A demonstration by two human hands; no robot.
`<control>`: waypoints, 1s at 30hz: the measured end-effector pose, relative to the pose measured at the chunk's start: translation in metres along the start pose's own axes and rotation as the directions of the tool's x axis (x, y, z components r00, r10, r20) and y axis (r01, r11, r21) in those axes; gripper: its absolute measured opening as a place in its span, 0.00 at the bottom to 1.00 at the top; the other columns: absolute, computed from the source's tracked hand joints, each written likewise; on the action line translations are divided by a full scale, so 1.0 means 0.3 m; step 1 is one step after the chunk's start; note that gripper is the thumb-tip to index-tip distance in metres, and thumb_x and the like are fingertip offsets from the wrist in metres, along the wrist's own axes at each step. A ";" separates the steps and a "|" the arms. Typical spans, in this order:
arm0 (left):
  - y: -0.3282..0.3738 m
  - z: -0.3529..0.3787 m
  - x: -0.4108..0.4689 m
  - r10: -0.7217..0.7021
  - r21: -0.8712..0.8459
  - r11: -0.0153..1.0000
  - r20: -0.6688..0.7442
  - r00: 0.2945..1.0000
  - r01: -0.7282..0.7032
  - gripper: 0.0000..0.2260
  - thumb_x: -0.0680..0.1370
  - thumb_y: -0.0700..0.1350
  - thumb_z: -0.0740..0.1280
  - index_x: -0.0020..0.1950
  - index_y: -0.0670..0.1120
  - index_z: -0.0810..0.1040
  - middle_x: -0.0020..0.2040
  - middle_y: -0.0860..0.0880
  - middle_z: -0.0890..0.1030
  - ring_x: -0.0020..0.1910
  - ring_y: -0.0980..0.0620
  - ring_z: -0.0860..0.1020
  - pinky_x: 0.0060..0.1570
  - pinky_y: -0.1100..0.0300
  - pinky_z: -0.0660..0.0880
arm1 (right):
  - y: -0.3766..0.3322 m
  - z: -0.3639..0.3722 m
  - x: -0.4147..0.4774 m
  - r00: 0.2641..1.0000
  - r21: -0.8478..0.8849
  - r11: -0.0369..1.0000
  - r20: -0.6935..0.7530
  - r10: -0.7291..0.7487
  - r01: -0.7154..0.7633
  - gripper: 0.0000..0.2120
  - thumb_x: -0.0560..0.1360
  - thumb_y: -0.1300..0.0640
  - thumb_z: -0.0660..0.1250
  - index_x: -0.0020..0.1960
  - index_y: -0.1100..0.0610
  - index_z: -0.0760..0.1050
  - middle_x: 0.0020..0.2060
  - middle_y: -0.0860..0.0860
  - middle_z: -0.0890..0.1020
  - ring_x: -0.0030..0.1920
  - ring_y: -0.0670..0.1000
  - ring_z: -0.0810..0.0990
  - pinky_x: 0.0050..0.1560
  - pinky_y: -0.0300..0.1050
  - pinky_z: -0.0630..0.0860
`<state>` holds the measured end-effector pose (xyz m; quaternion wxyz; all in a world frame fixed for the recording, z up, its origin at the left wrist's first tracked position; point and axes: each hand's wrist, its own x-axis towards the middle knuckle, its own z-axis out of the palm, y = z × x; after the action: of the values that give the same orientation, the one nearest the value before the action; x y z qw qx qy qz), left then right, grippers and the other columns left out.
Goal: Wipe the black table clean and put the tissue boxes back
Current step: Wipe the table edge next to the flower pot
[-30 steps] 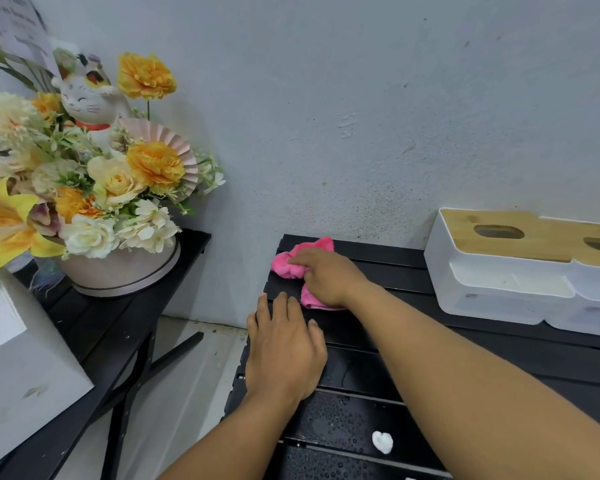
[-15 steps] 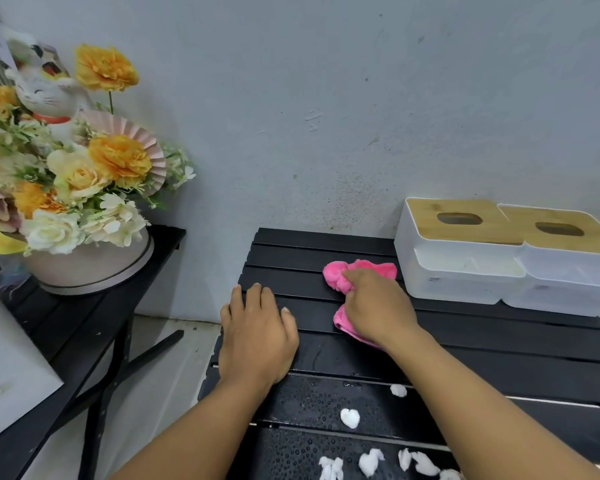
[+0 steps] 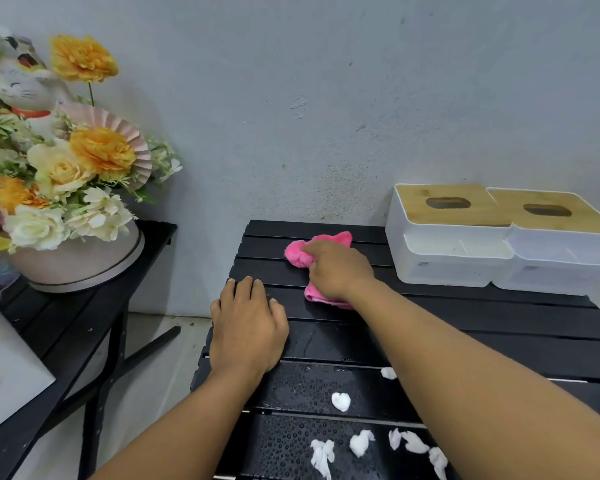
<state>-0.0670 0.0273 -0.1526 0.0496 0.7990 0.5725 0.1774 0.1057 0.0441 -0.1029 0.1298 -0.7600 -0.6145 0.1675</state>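
1. The black counter [image 3: 499, 327] is being shown standing against the grey wall [image 3: 326, 98], and its front slats are being covered by water droplets.
2. A flower arrangement [image 3: 66, 174] with a cat figurine [image 3: 18, 84] is being carried by a second counter [image 3: 66, 327] on the left, apart from the first.
3. Two tissue boxes [image 3: 444, 237] with wooden lids are being kept side by side, touching, at the back right of the black counter.
4. The left hand [image 3: 248, 323] is being laid flat near the counter's left edge, with its fingers straight and close together and nothing being held.
5. The right hand [image 3: 340, 268] is being pressed down on a pink cloth [image 3: 321, 249], with its fingers curled round the bunched top.
6. The pink cloth is being held on the back slats, just left of the tissue boxes.
7. White tissue scraps [image 3: 340, 401] are being left scattered over the wet front slats.
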 end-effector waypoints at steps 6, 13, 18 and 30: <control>-0.006 0.000 -0.008 -0.009 0.008 1.000 0.014 1.000 0.009 0.19 0.78 0.51 0.51 0.56 0.43 0.76 0.59 0.47 0.76 0.68 0.43 0.68 0.65 0.46 0.67 | 0.025 0.014 0.026 0.987 0.081 0.993 -0.128 0.099 -0.090 0.17 0.58 0.65 0.57 0.44 0.49 0.69 0.46 0.49 0.74 0.53 0.60 0.67 0.36 0.51 0.75; -0.003 0.007 -0.005 -0.026 0.050 0.998 0.040 0.999 0.024 0.24 0.78 0.52 0.50 0.66 0.43 0.75 0.68 0.46 0.74 0.72 0.43 0.64 0.68 0.47 0.65 | -0.021 -0.001 0.110 0.974 -0.013 0.986 -0.159 0.163 -0.167 0.15 0.72 0.63 0.62 0.56 0.52 0.77 0.54 0.55 0.78 0.60 0.61 0.74 0.59 0.53 0.73; -0.002 0.010 -0.002 -0.027 0.066 0.998 0.042 0.999 0.025 0.27 0.78 0.53 0.47 0.70 0.43 0.73 0.70 0.46 0.73 0.73 0.43 0.64 0.69 0.46 0.65 | -0.146 0.038 0.197 0.999 -0.138 0.990 -0.012 -0.038 0.036 0.18 0.74 0.61 0.63 0.63 0.52 0.74 0.61 0.55 0.75 0.60 0.61 0.76 0.48 0.50 0.72; -0.004 0.011 -0.001 -0.031 0.064 0.998 0.048 0.998 0.028 0.27 0.79 0.53 0.49 0.70 0.43 0.74 0.69 0.46 0.74 0.72 0.44 0.66 0.69 0.46 0.66 | -0.132 0.057 0.223 0.996 -0.037 0.996 -0.033 -0.079 0.077 0.19 0.75 0.59 0.59 0.63 0.44 0.74 0.59 0.50 0.75 0.58 0.60 0.76 0.47 0.49 0.70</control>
<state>-0.0672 0.0278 -0.1562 0.0408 0.7956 0.5882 0.1387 0.0759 0.1178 -0.1089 0.1330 -0.7403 -0.6443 0.1382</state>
